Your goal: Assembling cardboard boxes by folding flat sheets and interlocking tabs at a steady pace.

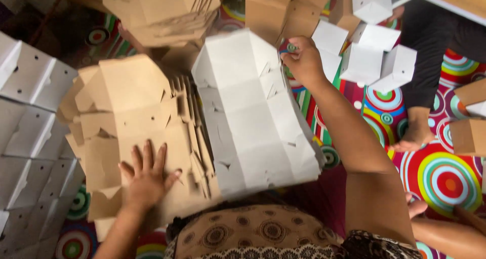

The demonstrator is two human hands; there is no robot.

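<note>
Starting at the left edge, rows of folded white cardboard boxes point(30, 117) with small round holes sit stacked against one another. Just right of them lies a fanned stack of flat brown die-cut cardboard blanks point(131, 117), and the left hand point(148, 178) presses flat on its near part, fingers spread wide and holding nothing. Judging from this, that palm serves best as a weight: kept flat and steady, it should stop the lower blanks sliding when the top sheet comes away.

Beside the stack, overlapping its right edge, a large white scored cardboard blank point(253, 112) stands tilted up off the pile, its far corner pinched by the right hand point(302, 60), thumb and fingers closed on the edge. A grip at the corner alone may let the sheet sag; lifting along a crease line would likely keep the cut tabs from snagging.

Further right, part-folded white box pieces point(377, 56) rest on a red mat with coloured rings point(445, 178), near another person's bare foot point(415, 135).
</note>
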